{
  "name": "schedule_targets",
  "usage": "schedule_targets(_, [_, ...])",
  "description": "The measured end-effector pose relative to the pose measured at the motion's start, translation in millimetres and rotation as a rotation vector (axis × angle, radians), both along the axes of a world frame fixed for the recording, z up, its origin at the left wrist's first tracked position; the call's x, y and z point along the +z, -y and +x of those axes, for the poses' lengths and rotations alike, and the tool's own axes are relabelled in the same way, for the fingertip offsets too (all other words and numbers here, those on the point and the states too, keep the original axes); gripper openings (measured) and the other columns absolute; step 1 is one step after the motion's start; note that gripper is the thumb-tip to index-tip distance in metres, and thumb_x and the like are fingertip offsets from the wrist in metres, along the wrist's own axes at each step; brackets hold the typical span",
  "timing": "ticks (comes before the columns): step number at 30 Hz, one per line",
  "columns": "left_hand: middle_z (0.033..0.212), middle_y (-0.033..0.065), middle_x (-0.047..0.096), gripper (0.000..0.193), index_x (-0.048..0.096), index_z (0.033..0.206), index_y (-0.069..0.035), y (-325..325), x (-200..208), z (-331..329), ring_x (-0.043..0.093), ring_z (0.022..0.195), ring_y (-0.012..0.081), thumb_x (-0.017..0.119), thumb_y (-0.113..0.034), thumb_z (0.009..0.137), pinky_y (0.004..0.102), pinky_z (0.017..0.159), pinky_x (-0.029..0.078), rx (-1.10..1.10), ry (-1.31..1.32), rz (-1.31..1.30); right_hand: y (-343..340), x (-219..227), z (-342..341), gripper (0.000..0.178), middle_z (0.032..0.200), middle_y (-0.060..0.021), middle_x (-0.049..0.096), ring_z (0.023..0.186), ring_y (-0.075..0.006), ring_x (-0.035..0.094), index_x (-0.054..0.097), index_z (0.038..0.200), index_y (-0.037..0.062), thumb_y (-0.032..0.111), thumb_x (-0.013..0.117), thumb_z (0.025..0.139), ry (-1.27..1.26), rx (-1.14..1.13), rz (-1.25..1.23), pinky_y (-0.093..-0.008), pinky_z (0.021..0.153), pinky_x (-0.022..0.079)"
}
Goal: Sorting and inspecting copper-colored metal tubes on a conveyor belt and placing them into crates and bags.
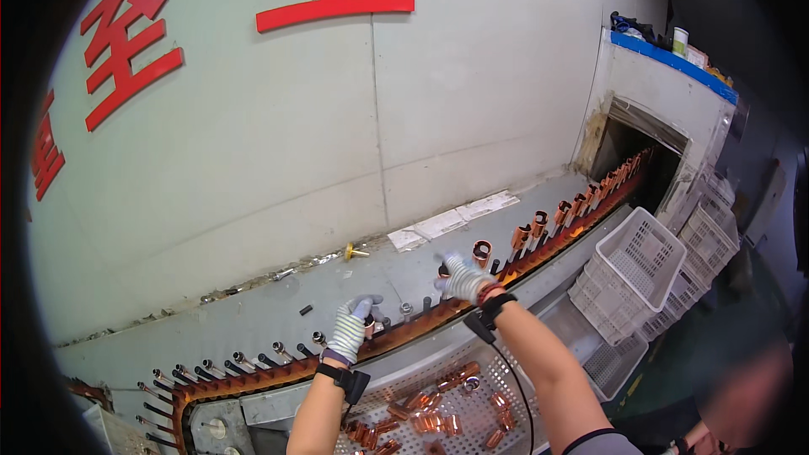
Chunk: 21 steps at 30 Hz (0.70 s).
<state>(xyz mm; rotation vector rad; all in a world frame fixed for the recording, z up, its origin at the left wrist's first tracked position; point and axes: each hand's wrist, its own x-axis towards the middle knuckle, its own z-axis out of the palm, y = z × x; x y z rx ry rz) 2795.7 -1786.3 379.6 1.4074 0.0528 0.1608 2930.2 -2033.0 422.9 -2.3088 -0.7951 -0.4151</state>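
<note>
My left hand (347,333), in a striped knit glove, is at the middle of a curved row of upright pegs, its fingers closed around a small copper pipe fitting (369,328). Farther right along the row, my gloved right hand (463,278) closes on another copper fitting (443,271), mostly covered by the fingers. Just beyond that hand, an open-topped copper fitting (481,251) stands on a peg. Bare dark pegs (425,302) stand between my hands. Below my arms, loose copper fittings (430,423) lie in a perforated grey tray (375,411).
More copper fittings (539,221) on pegs run into a tunnel opening (636,147) at the far right. Stacked white crates (636,261) stand right of the line. A brass piece (354,251) lies near the wall. A person (746,388) is at the lower right.
</note>
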Motion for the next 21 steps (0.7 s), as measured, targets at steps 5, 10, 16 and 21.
schedule_targets(5, [0.070,0.0042,0.066,0.039,0.070,0.105,0.000,-27.1,2.7,-33.5,0.051,0.050,0.0080,0.054,-0.035,0.098,0.0220,0.046,0.041,0.149,-0.013,-0.066,1.7,-20.3,-67.7,0.038,0.104,-0.0161,0.063,0.091,-0.0304,0.065,0.058,0.117,0.0032,0.007,0.068,0.081,-0.093,0.299,-0.006,-0.0383,0.081,0.053])
schedule_targets(10, [0.071,0.0042,0.065,0.040,0.070,0.101,0.000,-77.1,-3.1,-66.5,0.059,0.062,0.0109,0.055,-0.037,0.097,0.0258,0.052,0.044,0.301,0.100,0.324,36.0,50.6,-143.2,0.079,0.119,-0.0125,0.056,0.115,-0.0243,0.058,0.029,0.147,0.0034,0.007,0.073,0.082,-0.938,0.486,0.747,-0.0385,0.099,0.049])
schedule_targets(16, [0.108,0.0208,0.067,0.043,0.067,0.115,-0.002,19.6,51.1,-153.8,0.066,0.098,0.0290,0.067,-0.036,0.088,0.0406,0.089,0.051,-0.601,0.085,0.589,66.4,42.6,-138.3,0.081,0.126,-0.0140,0.054,0.123,-0.0269,0.055,0.030,0.146,0.0031,0.013,0.078,0.081,-0.941,0.532,0.765,-0.0391,0.105,0.045])
schedule_targets(21, [0.125,0.0182,0.059,0.046,0.054,0.132,-0.001,26.3,55.5,-100.1,0.058,0.115,0.0272,0.064,-0.021,0.092,0.0393,0.099,0.046,-0.325,0.153,0.469,74.8,41.2,-149.9,0.070,0.128,-0.0157,0.057,0.121,-0.0254,0.055,0.038,0.139,0.0041,0.013,0.078,0.082,-0.867,0.490,0.712,-0.0385,0.104,0.046])
